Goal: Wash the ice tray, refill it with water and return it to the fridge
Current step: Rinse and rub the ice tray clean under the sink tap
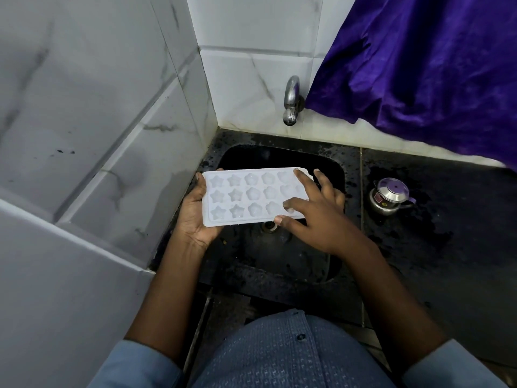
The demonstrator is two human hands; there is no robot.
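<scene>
My left hand (195,217) grips the ice tray (246,196), right hand (316,217) spread flat on top — light, probably slippery — best held at both ends.

Tray (246,196) apparently over sink (279,256); tap (291,100) behind, pot (390,196) right.

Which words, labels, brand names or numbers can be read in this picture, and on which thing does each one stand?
No text is legible in this view.
On the small steel pot, a red sticker: any print on it is too small and blurred to read.
On the ice tray: only moulded star and flower shapes, no letters or numbers.
On the tap: no marking visible.
</scene>
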